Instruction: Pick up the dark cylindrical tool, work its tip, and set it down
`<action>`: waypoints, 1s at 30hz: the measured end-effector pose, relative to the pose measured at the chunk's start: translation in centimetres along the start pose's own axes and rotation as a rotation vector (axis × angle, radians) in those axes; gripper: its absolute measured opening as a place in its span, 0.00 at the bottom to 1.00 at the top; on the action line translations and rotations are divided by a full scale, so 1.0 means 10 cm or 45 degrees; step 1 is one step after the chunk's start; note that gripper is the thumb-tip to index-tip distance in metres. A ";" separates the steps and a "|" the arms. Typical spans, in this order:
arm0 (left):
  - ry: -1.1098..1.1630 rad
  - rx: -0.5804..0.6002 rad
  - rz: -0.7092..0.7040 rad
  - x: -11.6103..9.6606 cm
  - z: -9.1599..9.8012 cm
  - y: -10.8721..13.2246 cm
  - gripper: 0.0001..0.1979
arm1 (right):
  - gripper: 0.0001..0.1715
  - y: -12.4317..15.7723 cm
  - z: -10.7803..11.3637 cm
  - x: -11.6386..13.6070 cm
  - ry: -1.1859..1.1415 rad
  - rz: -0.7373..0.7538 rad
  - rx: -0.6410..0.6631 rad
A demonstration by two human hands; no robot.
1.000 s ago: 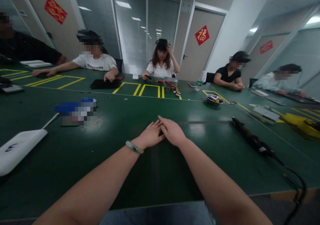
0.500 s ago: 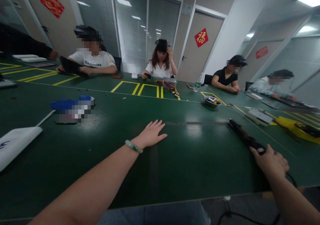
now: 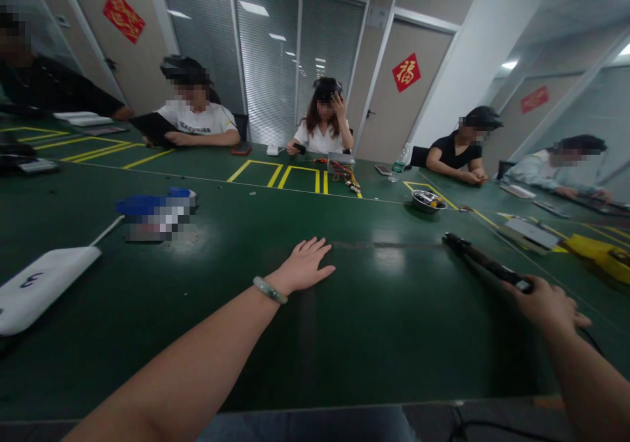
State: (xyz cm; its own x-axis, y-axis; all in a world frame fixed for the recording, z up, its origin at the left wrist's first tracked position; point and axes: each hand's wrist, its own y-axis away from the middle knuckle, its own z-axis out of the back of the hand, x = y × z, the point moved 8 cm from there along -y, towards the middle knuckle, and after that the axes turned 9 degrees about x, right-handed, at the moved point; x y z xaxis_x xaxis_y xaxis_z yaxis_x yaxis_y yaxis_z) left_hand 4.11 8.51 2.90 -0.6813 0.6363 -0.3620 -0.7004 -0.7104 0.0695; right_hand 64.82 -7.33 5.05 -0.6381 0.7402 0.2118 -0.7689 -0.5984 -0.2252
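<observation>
My left hand (image 3: 306,263) lies flat on the green table (image 3: 384,337), fingers spread, with a jade-coloured bangle (image 3: 270,290) at the wrist. It holds nothing. To the right, my right hand (image 3: 548,304) is closed round the handle of a long dark corded wand that looks like a curling iron (image 3: 492,265). The wand slants away to the left, its black tip low over the table; whether the tip touches cannot be told. Part of the handle is hidden by my fingers, and a black cord trails behind my hand.
A white power bank-like box (image 3: 54,284) and a blue item (image 3: 142,204) lie on the left. Ahead are a metal bowl (image 3: 428,201), a bottle (image 3: 398,164), wires (image 3: 348,178) and a yellow item (image 3: 598,252). Several people sit across the table.
My right hand has shifted with the wand, which now lies at a flatter slant, its tip farther left. The left hand stays flat on the table. The view has turned slightly.
</observation>
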 end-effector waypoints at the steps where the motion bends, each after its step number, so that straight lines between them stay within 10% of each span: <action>1: 0.003 0.002 0.006 0.00 0.00 0.00 0.37 | 0.41 0.01 -0.01 0.16 0.005 0.029 0.062; 10: 0.030 0.005 0.035 0.01 0.04 0.00 0.39 | 0.32 0.78 -0.21 2.38 -0.160 0.536 0.246; 19: -0.137 -0.460 -0.109 -0.27 0.43 0.11 0.33 | 0.24 2.38 -0.50 4.16 -0.395 1.232 0.484; 24: -0.192 -0.488 -0.119 -0.24 0.42 0.15 0.30 | 0.30 2.95 -0.42 4.53 -0.477 1.499 0.570; 30: -0.233 -0.479 -0.093 -0.18 0.38 0.13 0.28 | 0.29 2.85 -0.01 3.92 -0.271 1.285 0.248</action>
State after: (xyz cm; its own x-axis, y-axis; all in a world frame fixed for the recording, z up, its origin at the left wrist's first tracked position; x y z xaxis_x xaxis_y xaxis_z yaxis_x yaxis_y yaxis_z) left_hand 3.61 7.60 7.21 -0.6833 0.7076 -0.1799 -0.6445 -0.7003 -0.3069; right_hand 17.89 4.62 6.77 -0.9659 -0.1880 0.1780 0.1432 -0.9608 -0.2373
